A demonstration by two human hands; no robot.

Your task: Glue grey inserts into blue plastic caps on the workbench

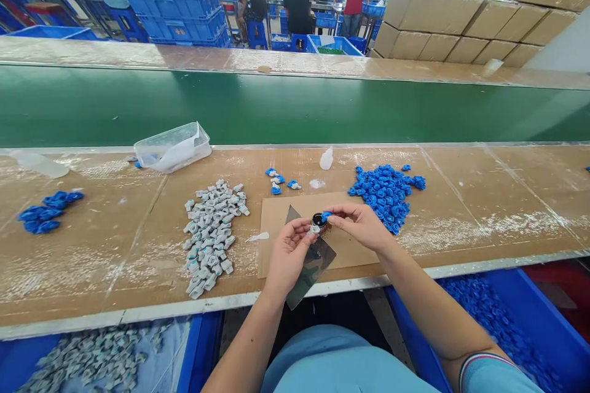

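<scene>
My left hand (290, 252) pinches a small whitish-grey piece (314, 229) between thumb and fingertips. In my right hand (361, 225) a small blue piece (326, 216) is held by the fingertips. Both pieces are close to a small round black container (318, 220), which stands between my hands. Under my hands lie a dark patterned sheet (318, 264) and a flat cardboard piece (271, 215). A pile of grey pieces (212, 233) is on the left, and a pile of blue pieces (387, 193) is just beyond my right hand.
Several blue-and-white pieces (276, 180) and a small white bottle (326, 158) stand beyond my hands. A clear plastic tray (175, 147) is at the back left, near the green belt (276, 110). Blue bins (530, 313) sit below the table edge. People work in the background.
</scene>
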